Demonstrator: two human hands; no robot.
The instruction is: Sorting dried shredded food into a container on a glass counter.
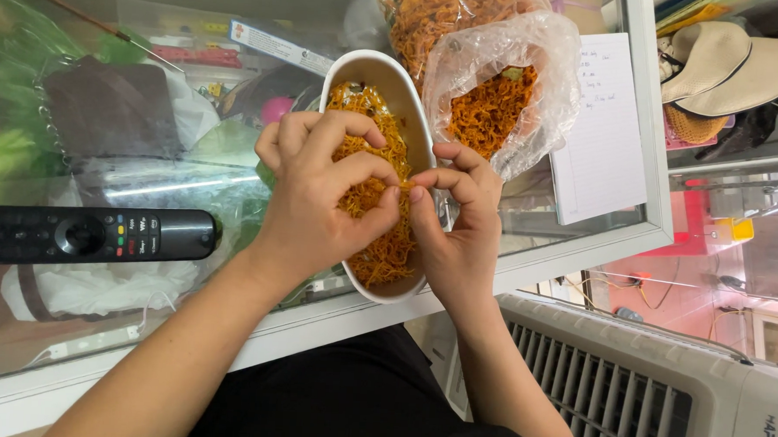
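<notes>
Orange shredded strands (379, 244) are heaped in a white oval bowl (369, 69) that is set on the glass counter (189, 184), with its long axis running from the near counter edge away from the person. Both hands are placed over the middle of the bowl. The left hand (320, 198) is laid across the heap from the left, its fingers curled down into the strands; the right hand (458, 230) is brought in from the right rim. The thumb and forefinger of each hand are pressed together, and a small pinch of strands is held where the two sets of fingertips (412, 189) meet, just above the heap. The gripped strands therefore lie directly over the bowl, about equally near to both hands. Beyond the bowl, on its right side, an open clear plastic bag (545, 59) is seen, holding more of the same orange strands; a second bag (433, 11) of the same material is placed just behind it, touching it. A black remote control (91, 236) is laid well to the left of the bowl. A sheet of lined paper (602, 140) is set to the right of the bags.
</notes>
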